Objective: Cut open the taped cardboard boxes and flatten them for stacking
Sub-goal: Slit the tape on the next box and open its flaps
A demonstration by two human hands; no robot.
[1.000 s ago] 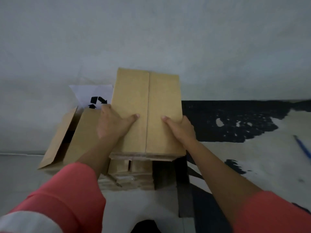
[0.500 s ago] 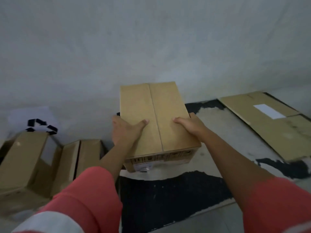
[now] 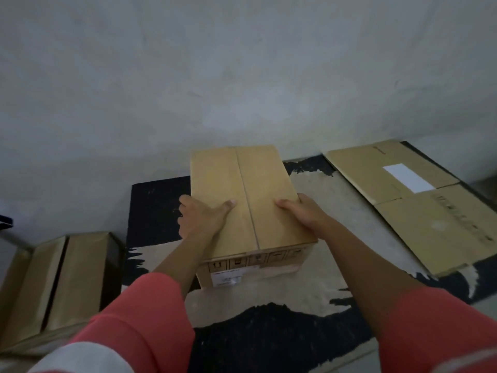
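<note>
A closed brown cardboard box with a taped centre seam and a white label on its near face is in the middle, low over a black and beige mat. My left hand grips its left side, thumb lying on the top. My right hand grips its right side, thumb on top as well. Whether the box rests on the mat or hangs just above it I cannot tell. A flattened cardboard box with a white label lies on the floor to the right.
More cardboard boxes stand at the lower left beside the mat. A grey wall rises right behind the held box. Pale floor shows at the lower right corner.
Both hands carried the box to the right, away from the box pile, and lowered it toward the mat. The flattened box came into view on the right.
</note>
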